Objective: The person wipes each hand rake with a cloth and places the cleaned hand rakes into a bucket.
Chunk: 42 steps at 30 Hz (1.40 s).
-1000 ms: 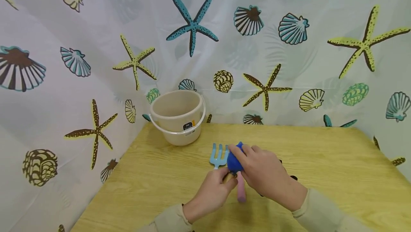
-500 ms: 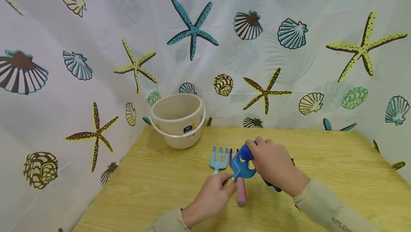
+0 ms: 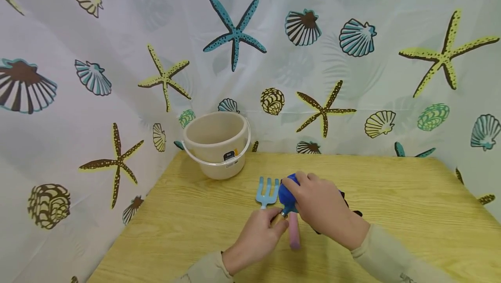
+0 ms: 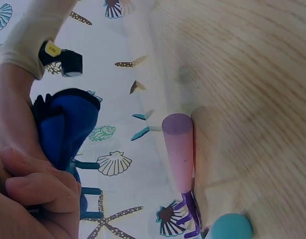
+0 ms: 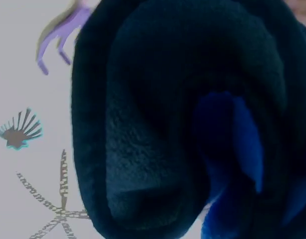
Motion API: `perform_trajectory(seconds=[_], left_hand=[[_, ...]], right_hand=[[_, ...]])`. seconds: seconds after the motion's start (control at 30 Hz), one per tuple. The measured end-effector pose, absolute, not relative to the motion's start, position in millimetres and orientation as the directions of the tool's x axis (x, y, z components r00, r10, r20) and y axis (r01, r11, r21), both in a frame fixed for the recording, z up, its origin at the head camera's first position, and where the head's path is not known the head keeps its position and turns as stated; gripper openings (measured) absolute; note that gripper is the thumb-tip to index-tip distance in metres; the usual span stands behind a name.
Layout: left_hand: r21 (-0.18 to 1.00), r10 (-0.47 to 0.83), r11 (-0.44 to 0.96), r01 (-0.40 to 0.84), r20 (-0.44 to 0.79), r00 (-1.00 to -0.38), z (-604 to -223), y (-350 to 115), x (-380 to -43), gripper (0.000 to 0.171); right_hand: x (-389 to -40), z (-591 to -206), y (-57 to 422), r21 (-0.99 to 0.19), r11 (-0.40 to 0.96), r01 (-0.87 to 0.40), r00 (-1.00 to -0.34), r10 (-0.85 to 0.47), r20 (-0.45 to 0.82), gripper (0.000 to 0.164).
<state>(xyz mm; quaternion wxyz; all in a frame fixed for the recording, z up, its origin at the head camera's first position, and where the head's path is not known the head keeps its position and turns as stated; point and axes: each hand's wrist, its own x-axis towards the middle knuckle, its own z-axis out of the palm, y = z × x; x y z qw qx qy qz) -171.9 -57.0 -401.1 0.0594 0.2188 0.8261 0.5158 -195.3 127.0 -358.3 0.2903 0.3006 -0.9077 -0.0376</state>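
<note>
My left hand (image 3: 258,233) grips a small garden fork by its wooden handle (image 3: 278,219). Around the fork's blue head my right hand (image 3: 326,207) holds a blue cloth (image 3: 287,194) with black edging. Teal prongs (image 4: 90,191) stick out beyond the cloth in the left wrist view. The dark, fleecy side of the cloth (image 5: 143,124) fills most of the right wrist view. Under my hands, a second fork with a pink handle (image 3: 294,233) and purple prongs (image 4: 192,211) lies on the table. To its left lies a light blue fork (image 3: 266,197), its handle hidden by my left hand.
A beige bucket (image 3: 213,172) with its white handle hanging down in front stands at the table's back left corner. The wood-grain table (image 3: 411,213) is bordered by a white curtain (image 3: 250,83) printed with shells and starfish.
Half a second ago my right hand and the cloth were further right, baring the fork's blue head. Now they have moved back left and cover most of it. The left hand keeps its grip.
</note>
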Motion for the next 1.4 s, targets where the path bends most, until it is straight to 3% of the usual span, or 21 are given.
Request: perform_trajectory(seconds=[0.27, 0.57, 0.87, 1.2, 1.4], left_hand=[[0.874, 0.440, 0.394, 0.285, 0.093, -0.893, -401.4, -60.8, -173.2, 0.015], [0.859, 0.424, 0.413, 0.302, 0.112, -0.899, -399.1, -63.1, -176.4, 0.016], [0.832, 0.464, 0.467, 0.300, 0.058, -0.884, -402.8, -56.8, -171.7, 0.018], [0.812, 0.483, 0.469, 0.347, 0.093, -0.871, -405.0, -54.0, -173.3, 0.016], [0.803, 0.475, 0.479, 0.355, 0.103, -0.874, -405.8, -53.4, -172.4, 0.018]], right_hand=[[-213.8, -356.4, 128.8, 0.280, 0.861, -0.425, -0.704, -0.509, 0.496, 0.044], [-195.5, -348.3, 112.5, 0.311, 0.743, -0.592, -0.579, -0.661, 0.477, 0.049], [-219.4, -350.2, 125.2, 0.246, 0.836, -0.490, -0.737, -0.548, 0.394, 0.040], [-193.6, -347.1, 118.7, 0.303, 0.721, -0.623, -0.628, -0.692, 0.356, 0.041], [-199.9, -347.2, 122.8, 0.247, 0.779, -0.577, -0.692, -0.626, 0.359, 0.042]])
